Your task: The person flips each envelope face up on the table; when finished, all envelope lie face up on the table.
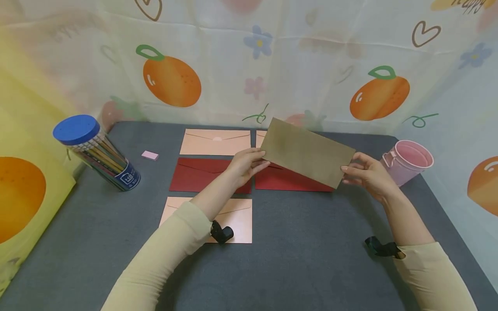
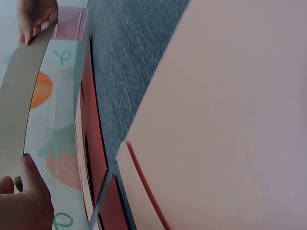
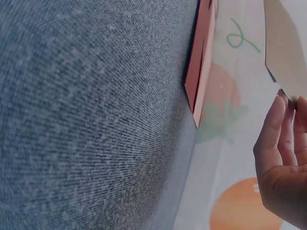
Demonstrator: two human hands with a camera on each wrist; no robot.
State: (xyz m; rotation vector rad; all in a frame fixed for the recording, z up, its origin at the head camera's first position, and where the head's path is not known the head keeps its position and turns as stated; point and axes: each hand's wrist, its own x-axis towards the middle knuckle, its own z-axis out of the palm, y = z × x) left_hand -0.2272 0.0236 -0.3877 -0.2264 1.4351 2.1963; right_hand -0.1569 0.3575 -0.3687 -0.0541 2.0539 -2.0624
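Observation:
A plain olive-brown envelope [image 1: 307, 151] is held up at a tilt over the table, its right end lower; no flap shows on its near face. My left hand [image 1: 246, 167] pinches its left edge, and my right hand [image 1: 367, 177] pinches the lower right corner. Both pinches also appear in the left wrist view, the near one by my left hand [image 2: 31, 201]. Behind and below it lies a red envelope [image 1: 292, 183], partly covered, beside another red envelope [image 1: 194, 175]. A pale pink envelope [image 1: 214, 144] lies farther back, and one more pink envelope [image 1: 239, 226] sits nearer, under my left forearm.
At the left stands a clear jar of pencils [image 1: 105, 155] with a blue lid, near a small pink eraser [image 1: 149, 155]. A pink bucket [image 1: 406, 164] stands at the right edge, close to my right hand. Printed cloth hangs behind the grey table [image 1: 311, 259].

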